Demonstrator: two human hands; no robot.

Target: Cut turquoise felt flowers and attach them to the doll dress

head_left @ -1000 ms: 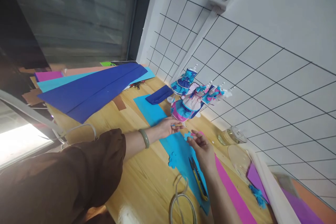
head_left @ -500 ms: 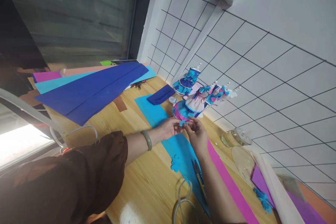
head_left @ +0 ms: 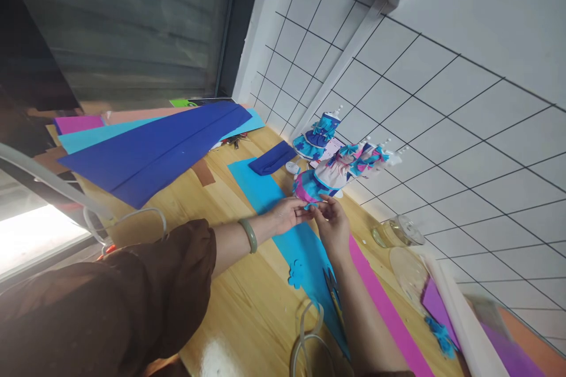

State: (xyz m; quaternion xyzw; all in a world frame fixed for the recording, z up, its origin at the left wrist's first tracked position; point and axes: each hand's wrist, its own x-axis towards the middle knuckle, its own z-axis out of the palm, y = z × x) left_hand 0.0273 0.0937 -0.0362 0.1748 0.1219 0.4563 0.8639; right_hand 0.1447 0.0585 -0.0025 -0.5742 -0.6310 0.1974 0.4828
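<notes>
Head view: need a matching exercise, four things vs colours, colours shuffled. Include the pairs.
Things:
1. Flower cut-out at the fingertips of the left hand and right hand
2. Bangle on the left forearm
3. Long strip partly behind the right forearm
4. Left sleeve

Colours:
A. Brown
B. Bright pink
C. Light blue
D. Pale green

Pairs: 1-C, 2-D, 3-B, 4-A
</notes>
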